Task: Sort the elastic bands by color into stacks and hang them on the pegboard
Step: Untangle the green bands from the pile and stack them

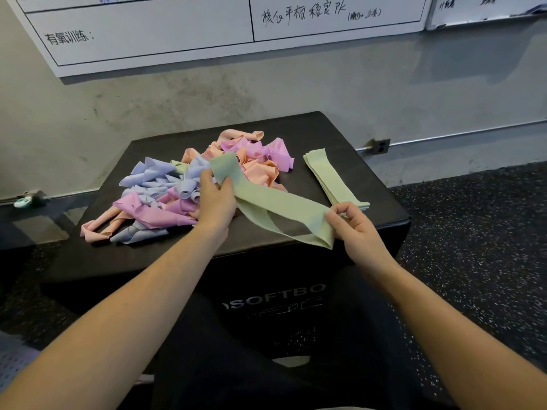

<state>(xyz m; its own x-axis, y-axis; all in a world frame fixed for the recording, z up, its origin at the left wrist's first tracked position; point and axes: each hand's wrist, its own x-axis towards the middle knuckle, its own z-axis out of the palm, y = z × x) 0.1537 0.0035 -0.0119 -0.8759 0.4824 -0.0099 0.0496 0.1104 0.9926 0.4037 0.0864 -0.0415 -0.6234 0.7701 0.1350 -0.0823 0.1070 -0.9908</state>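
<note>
A green elastic band [275, 202] is stretched between both my hands above the black soft box [370, 173]. My left hand [216, 199] pinches its far end beside the pile. My right hand [352, 223] pinches the near folded end. A tangled pile of blue, pink, purple and orange bands [189, 184] covers the box's left and middle. A flat stack of green bands [331, 176] lies on the right side of the box. No pegboard is in view.
A whiteboard [148, 34] with handwriting hangs on the grey wall behind the box. A wall socket [380, 146] sits low at the right. Speckled rubber floor [473, 247] spreads to the right. A small teal object [23, 201] lies at the left.
</note>
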